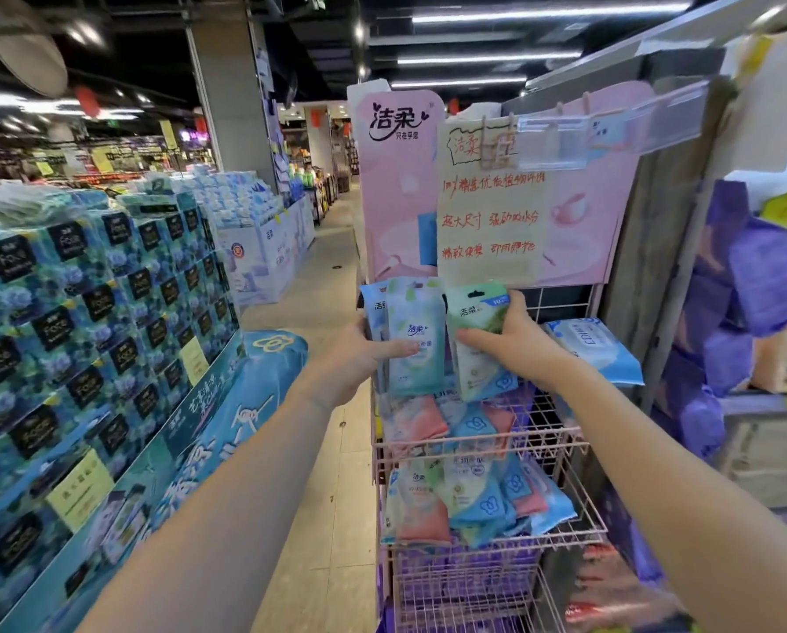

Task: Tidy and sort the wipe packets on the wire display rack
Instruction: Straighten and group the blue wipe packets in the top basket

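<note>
My left hand point(364, 354) clamps a pale packet point(413, 335); right hand point(510, 342), at 3 o'clock, clamps a green packet point(478, 340). Light, soft, likely slippery: pinch edges.

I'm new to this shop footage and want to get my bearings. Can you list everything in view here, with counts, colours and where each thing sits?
Wire display rack: one, pink, centre right, several tiers.
Pale green-blue wipe packet: one, upright at top tier, in left hand.
Green-topped wipe packet: one, beside it, in right hand.
Large wipe pack: one, blue and white, top tier right.
Loose packets: many, blue, pink and green, heaped on middle tiers.
Handwritten sign: one, cream with red writing, above rack.
Pink brand board: one, behind sign.
Boxed tissue stack: many boxes, blue, left.
Purple packs: several, right shelf.
Left hand: gripping a packet.
Right hand: gripping a packet.
</note>
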Demonstrator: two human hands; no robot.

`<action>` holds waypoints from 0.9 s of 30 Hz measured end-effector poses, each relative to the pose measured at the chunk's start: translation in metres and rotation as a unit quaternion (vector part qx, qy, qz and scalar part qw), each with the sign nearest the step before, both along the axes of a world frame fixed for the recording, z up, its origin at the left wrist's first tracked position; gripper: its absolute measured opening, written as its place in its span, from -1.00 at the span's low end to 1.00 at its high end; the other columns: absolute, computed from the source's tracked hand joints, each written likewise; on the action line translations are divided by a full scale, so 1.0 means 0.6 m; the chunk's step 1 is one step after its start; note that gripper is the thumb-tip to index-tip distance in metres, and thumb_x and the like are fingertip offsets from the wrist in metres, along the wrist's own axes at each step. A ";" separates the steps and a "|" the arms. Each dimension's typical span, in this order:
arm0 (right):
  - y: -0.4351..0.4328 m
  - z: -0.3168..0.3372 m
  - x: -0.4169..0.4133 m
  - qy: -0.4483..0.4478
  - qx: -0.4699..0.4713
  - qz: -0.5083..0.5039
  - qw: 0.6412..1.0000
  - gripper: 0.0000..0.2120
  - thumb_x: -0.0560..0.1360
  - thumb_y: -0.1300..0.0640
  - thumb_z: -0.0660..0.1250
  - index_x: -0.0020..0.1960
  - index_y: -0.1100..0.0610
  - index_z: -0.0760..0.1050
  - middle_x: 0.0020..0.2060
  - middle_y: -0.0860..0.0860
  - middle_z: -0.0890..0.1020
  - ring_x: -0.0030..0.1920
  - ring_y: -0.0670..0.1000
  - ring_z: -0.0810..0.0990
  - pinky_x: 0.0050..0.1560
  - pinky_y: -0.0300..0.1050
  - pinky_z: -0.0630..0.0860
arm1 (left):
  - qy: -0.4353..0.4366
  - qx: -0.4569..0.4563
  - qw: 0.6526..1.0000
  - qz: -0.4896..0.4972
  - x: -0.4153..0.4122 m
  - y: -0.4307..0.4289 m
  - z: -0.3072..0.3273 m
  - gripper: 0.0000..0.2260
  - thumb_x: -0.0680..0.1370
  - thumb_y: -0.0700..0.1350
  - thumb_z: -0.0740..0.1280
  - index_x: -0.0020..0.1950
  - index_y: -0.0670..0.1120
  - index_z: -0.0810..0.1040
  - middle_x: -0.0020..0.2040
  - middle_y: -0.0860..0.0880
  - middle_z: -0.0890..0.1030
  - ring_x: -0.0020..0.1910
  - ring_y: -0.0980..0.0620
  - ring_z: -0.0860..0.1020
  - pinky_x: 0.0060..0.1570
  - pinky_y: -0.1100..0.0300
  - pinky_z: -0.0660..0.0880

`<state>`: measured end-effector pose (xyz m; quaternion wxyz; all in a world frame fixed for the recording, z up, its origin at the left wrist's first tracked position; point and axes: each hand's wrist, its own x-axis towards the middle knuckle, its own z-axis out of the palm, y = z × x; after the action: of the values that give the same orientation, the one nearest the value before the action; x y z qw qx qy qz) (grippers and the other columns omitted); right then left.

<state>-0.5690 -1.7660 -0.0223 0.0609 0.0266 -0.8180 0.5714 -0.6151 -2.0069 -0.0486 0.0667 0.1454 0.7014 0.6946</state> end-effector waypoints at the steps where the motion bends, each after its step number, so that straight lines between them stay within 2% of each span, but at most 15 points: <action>1: -0.006 -0.001 -0.001 -0.011 -0.052 0.005 0.999 -0.36 0.53 0.09 0.48 0.37 -0.01 0.09 0.14 -0.05 0.58 0.03 -0.11 0.63 -0.04 -0.18 0.60 | 0.001 -0.002 1.000 0.002 0.001 0.004 0.000 -0.29 0.29 -0.18 0.69 0.37 -0.17 0.49 0.19 -0.11 0.73 0.15 -0.14 0.72 0.24 -0.23 0.60; 3: -0.015 -0.004 -0.010 -0.040 -0.166 0.014 0.985 -0.43 0.55 0.18 0.43 0.36 0.09 0.12 0.15 0.07 0.58 0.04 0.01 0.65 0.10 0.03 0.63 | 0.004 -0.011 1.000 -0.004 0.004 0.014 -0.001 -0.32 0.29 -0.18 0.69 0.36 -0.16 0.51 0.19 -0.11 0.74 0.16 -0.14 0.72 0.25 -0.23 0.60; 5: -0.027 -0.004 -0.011 -0.065 -0.240 0.024 0.968 -0.38 0.39 0.25 0.43 0.34 0.21 0.20 0.18 0.19 0.58 0.04 0.09 0.65 0.14 0.13 0.62 | 0.003 -0.025 1.000 -0.017 0.007 0.023 -0.003 -0.35 0.29 -0.15 0.69 0.34 -0.13 0.55 0.17 -0.09 0.75 0.15 -0.14 0.72 0.26 -0.23 0.59; 6: -0.029 -0.007 -0.010 -0.069 -0.244 0.030 0.967 -0.31 0.28 0.25 0.41 0.36 0.26 0.25 0.24 0.26 0.56 0.06 0.13 0.64 0.14 0.13 0.62 | 0.000 -0.031 0.999 -0.017 0.009 0.027 -0.004 -0.32 0.26 -0.12 0.71 0.33 -0.12 0.56 0.17 -0.09 0.75 0.15 -0.13 0.73 0.26 -0.23 0.59; 7: -0.031 -0.012 -0.011 -0.065 -0.233 0.033 0.970 -0.31 0.26 0.28 0.38 0.36 0.29 0.28 0.28 0.30 0.55 0.09 0.16 0.63 0.11 0.10 0.63 | -0.001 -0.032 0.999 -0.018 0.010 0.030 -0.006 -0.29 0.23 -0.08 0.72 0.33 -0.10 0.56 0.17 -0.08 0.75 0.15 -0.13 0.73 0.26 -0.23 0.59; 10: -0.022 -0.029 -0.007 -0.043 -0.197 0.026 0.979 -0.54 0.48 0.45 0.32 0.34 0.25 0.35 0.21 0.24 0.63 0.14 0.20 0.67 0.17 0.22 0.61 | 0.003 -0.039 0.999 -0.017 0.013 0.031 -0.010 -0.31 0.25 -0.07 0.72 0.33 -0.08 0.57 0.17 -0.07 0.75 0.14 -0.12 0.73 0.26 -0.23 0.59; 12: -0.011 -0.041 -0.005 -0.028 -0.191 0.023 0.981 -0.55 0.48 0.45 0.39 0.31 0.20 0.41 0.19 0.20 0.66 0.15 0.22 0.69 0.21 0.30 0.58 | 0.009 -0.050 0.998 -0.021 0.013 0.029 -0.010 -0.36 0.30 -0.10 0.71 0.33 -0.06 0.58 0.17 -0.05 0.75 0.15 -0.10 0.73 0.26 -0.20 0.60; 17: -0.002 -0.063 0.007 -0.012 -0.210 0.018 0.977 -0.61 0.51 0.43 0.39 0.21 0.06 0.47 0.15 0.19 0.68 0.13 0.22 0.70 0.16 0.27 0.61 | 0.025 -0.082 0.996 -0.018 0.020 0.035 -0.009 -0.43 0.36 -0.11 0.68 0.32 -0.03 0.56 0.18 0.00 0.74 0.16 0.00 0.72 0.27 -0.11 0.60; 21: -0.013 -0.081 0.015 -0.027 -0.251 0.043 0.967 -0.61 0.57 0.38 0.35 0.33 0.12 0.39 0.22 0.17 0.65 0.20 0.19 0.67 0.22 0.27 0.58 | -0.004 -0.073 0.995 -0.071 0.037 0.047 0.004 -0.63 0.51 -0.22 0.54 0.26 -0.01 0.55 0.20 -0.04 0.73 0.18 -0.06 0.71 0.27 -0.10 0.61; 24: -0.022 -0.088 0.019 -0.040 -0.247 0.056 0.967 -0.63 0.59 0.36 0.32 0.37 0.18 0.42 0.24 0.15 0.66 0.19 0.13 0.68 0.19 0.16 0.62 | -0.014 -0.076 0.992 -0.102 0.056 0.056 0.016 -0.74 0.62 -0.35 0.28 0.21 -0.05 0.54 0.14 -0.04 0.74 0.12 -0.04 0.71 0.05 0.12 0.64; 26: -0.024 -0.085 0.024 -0.042 -0.229 0.066 0.970 -0.68 0.60 0.36 0.31 0.33 0.20 0.48 0.21 0.15 0.68 0.17 0.12 0.69 0.17 0.13 0.63 | -0.012 -0.085 0.992 -0.097 0.066 0.061 0.016 -0.70 0.62 -0.38 0.13 0.10 -0.03 0.52 0.02 0.05 0.70 0.00 0.09 0.68 -0.14 0.27 0.61; 27: -0.023 -0.083 0.026 -0.044 -0.227 0.067 0.971 -0.70 0.59 0.37 0.31 0.31 0.21 0.50 0.20 0.15 0.68 0.17 0.13 0.69 0.17 0.13 0.63 | -0.009 -0.090 0.992 -0.091 0.065 0.061 0.012 -0.70 0.64 -0.36 0.12 0.09 -0.01 0.51 0.00 0.09 0.69 -0.03 0.14 0.67 -0.18 0.32 0.60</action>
<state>-0.5535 -1.7800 -0.0722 -0.0095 0.0415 -0.6652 0.7454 -0.5759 -1.9703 -0.0412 0.1484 0.1956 0.7443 0.6211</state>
